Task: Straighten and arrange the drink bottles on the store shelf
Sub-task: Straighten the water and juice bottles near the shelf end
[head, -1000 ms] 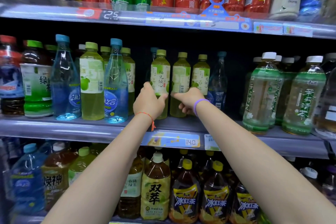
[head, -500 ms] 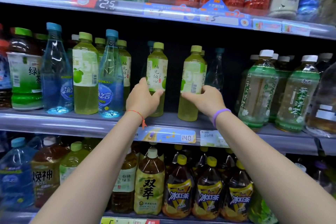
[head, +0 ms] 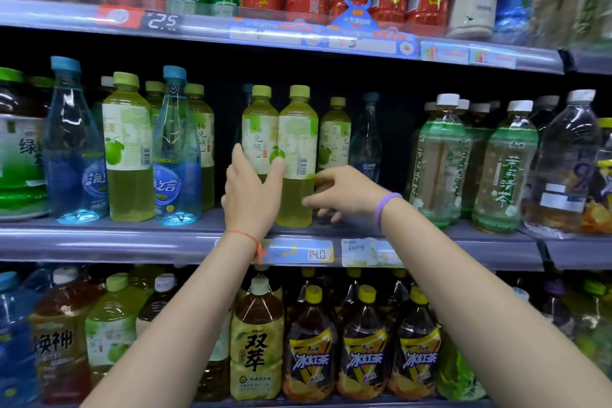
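Note:
Two yellow-green drink bottles stand side by side, touching, at the middle of the centre shelf (head: 132, 238). My left hand (head: 253, 199) wraps the lower part of the left bottle (head: 260, 129), thumb on its left side and fingers in front. My right hand (head: 347, 192) holds the lower right side of the right bottle (head: 298, 142) with thumb and fingertips. A third bottle of the same kind (head: 335, 139) stands behind them to the right, with a clear blue bottle (head: 366, 142) beside it.
To the left stand blue water bottles (head: 177, 156) and more yellow-green bottles (head: 127, 149). On the right are white-capped green tea bottles (head: 438, 159). Red bottles and cans fill the upper shelf (head: 198, 26). Large tea bottles (head: 311, 351) line the lower shelf.
Both hands drew their bottles forward from the back of the shelf, and the right-hand bottle slid left until the two bottles touch. The view tilted slightly downward.

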Motion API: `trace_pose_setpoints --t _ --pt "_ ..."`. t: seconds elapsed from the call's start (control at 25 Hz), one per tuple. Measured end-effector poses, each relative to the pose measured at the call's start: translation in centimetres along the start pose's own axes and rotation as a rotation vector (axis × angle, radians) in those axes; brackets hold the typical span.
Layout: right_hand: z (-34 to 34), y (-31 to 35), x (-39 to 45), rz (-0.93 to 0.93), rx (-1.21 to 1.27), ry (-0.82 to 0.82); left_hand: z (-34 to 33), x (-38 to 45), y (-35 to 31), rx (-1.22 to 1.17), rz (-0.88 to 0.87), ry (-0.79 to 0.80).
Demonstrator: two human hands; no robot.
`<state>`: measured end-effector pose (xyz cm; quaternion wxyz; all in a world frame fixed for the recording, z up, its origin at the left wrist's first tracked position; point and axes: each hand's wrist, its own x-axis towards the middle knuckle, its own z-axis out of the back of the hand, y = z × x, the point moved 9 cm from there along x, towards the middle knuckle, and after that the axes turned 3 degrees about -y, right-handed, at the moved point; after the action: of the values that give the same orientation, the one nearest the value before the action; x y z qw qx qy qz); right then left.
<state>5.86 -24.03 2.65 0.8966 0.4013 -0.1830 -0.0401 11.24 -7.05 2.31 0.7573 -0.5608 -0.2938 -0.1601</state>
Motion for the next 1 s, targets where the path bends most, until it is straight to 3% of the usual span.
trace_pose_setpoints --t 0.16,0.24,0.72,0.88,1.0 --pt "4.4 -2.8 1.3 -0.136 0.014 -0.257 -0.5 -0.3 -1.8 0.186 -0.082 -0.022" --pt "4.6 -2.6 2.3 -0.113 -0.006 -0.3 -1.1 0.1 -1.7 0.237 -0.064 -0.01" --pt "1.7 -5.0 6.9 -0.355 0.175 -0.326 -1.5 1.6 0.1 0.211 0.022 0.047" --pt "2.0 -4.9 6.6 -0.299 0.186 -0.327 -1.6 1.7 0.2 0.195 0.027 0.04" --pt "1.9 -4.1 4.4 -0.251 0.21 -0.222 -1.6 1.3 -0.1 0.152 -0.008 0.01"
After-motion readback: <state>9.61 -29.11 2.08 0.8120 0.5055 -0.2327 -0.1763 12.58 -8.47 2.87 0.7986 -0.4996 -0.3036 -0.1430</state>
